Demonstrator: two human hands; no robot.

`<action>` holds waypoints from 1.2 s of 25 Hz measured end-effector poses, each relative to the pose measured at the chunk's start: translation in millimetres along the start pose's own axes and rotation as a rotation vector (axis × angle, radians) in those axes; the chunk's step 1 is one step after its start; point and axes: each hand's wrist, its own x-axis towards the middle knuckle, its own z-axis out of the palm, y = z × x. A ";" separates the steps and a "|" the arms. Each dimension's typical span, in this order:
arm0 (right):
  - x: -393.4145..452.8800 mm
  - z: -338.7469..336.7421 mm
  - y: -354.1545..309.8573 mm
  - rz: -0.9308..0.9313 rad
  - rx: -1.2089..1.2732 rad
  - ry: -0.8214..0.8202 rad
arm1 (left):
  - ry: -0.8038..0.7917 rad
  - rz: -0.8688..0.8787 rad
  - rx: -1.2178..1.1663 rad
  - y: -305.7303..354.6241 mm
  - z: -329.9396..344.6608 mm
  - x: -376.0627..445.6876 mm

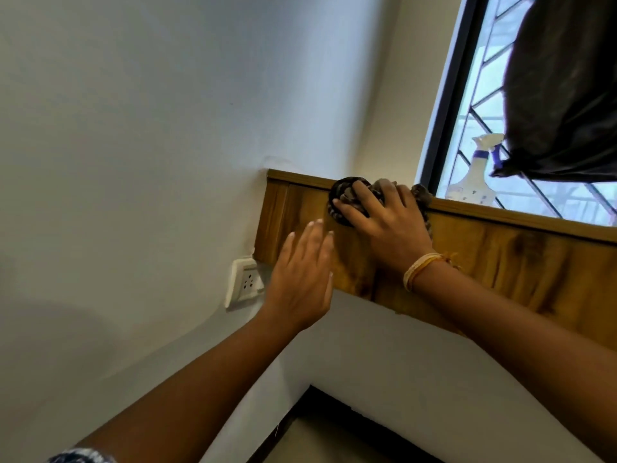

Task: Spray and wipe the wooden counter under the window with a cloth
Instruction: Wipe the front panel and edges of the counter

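The right hand (384, 222) is pressing a dark patterned cloth (347, 198) against the front face of the wooden counter (500, 262), close to its top edge and left end, with its fingers curling over the bunched fabric. The left hand (303, 279) is hovering with straight, spread fingers and holding nothing, just in front of the wood beside a white wall socket (245, 282). A spray bottle (474, 182) is standing on the counter against the window (474, 105), beside a hanging dark bag (564, 88).
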 end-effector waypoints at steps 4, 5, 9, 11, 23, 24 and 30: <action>-69.6 -19.4 27.8 0.090 -0.005 0.042 | -0.033 0.030 -0.088 35.5 4.8 3.6; -87.5 -22.1 29.2 0.121 -0.008 0.039 | -0.043 -0.009 -0.137 39.6 9.2 -0.9; -136.4 -20.7 -3.3 0.186 0.062 0.012 | 0.033 -0.019 -0.263 51.4 37.3 -24.8; -139.8 -13.7 -32.5 0.165 0.167 -0.015 | 0.108 -0.014 -0.346 56.6 53.9 -32.7; -59.7 -58.3 -89.5 1.284 2.255 -0.214 | -0.155 -0.628 -1.368 9.2 -26.6 -10.4; -51.3 -62.5 -83.2 1.527 2.422 -0.271 | -0.217 -0.678 -1.384 7.5 -37.8 -2.0; 38.1 -111.8 -5.5 2.194 2.910 -0.744 | -0.388 -1.074 -1.350 11.5 -143.6 84.4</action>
